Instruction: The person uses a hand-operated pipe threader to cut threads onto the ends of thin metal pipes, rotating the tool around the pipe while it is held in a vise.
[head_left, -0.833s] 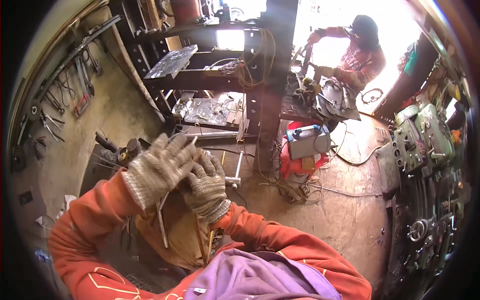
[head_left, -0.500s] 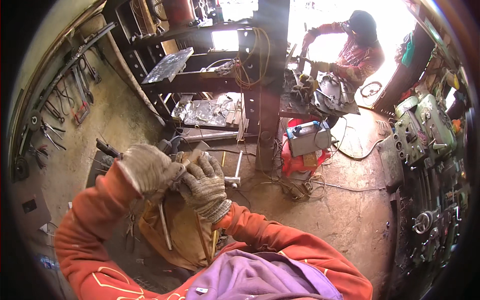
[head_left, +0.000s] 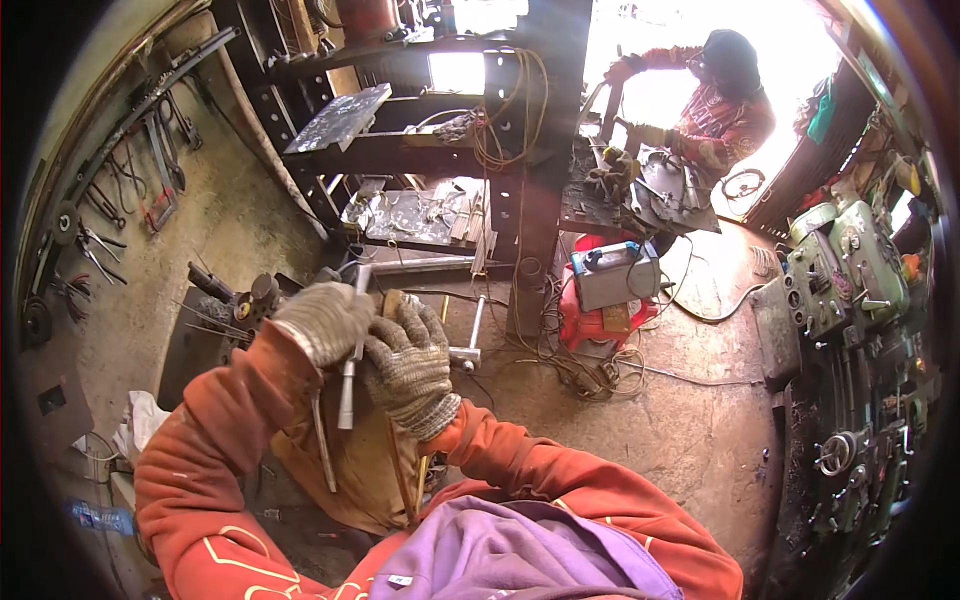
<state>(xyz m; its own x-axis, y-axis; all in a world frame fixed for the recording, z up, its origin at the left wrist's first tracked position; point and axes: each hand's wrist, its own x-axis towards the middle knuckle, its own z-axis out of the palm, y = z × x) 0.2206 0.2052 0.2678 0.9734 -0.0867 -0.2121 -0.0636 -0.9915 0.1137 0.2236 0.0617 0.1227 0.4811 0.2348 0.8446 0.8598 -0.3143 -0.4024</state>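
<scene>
My left hand (head_left: 325, 322), in a grey-white knit glove, is closed round a silver metal bar tool (head_left: 348, 385). The bar stands lengthwise in the picture, with a flared, socket-like lower end. Just right of it, my gloved right hand (head_left: 412, 365) is bent over something that its own fingers mostly hide; a small tan edge (head_left: 394, 302) shows above the fingertips. Beyond the right hand is a metal T-shaped bar (head_left: 475, 335). Beneath both hands hangs a brown cloth (head_left: 330, 460) with a metal rod (head_left: 324, 440) in front of it.
A dark steel rack (head_left: 400, 155) with shelves stands ahead. Another person (head_left: 725, 100) works at a bench at the upper right. A grey machine box (head_left: 615, 275) sits on a red base, with loose cables on the floor. Green machinery (head_left: 850, 270) lines the right; tools hang at left.
My left hand has shifted slightly right and down. The bar tool has swung from slanting across the right hand to nearly lengthwise. My right hand has barely moved.
</scene>
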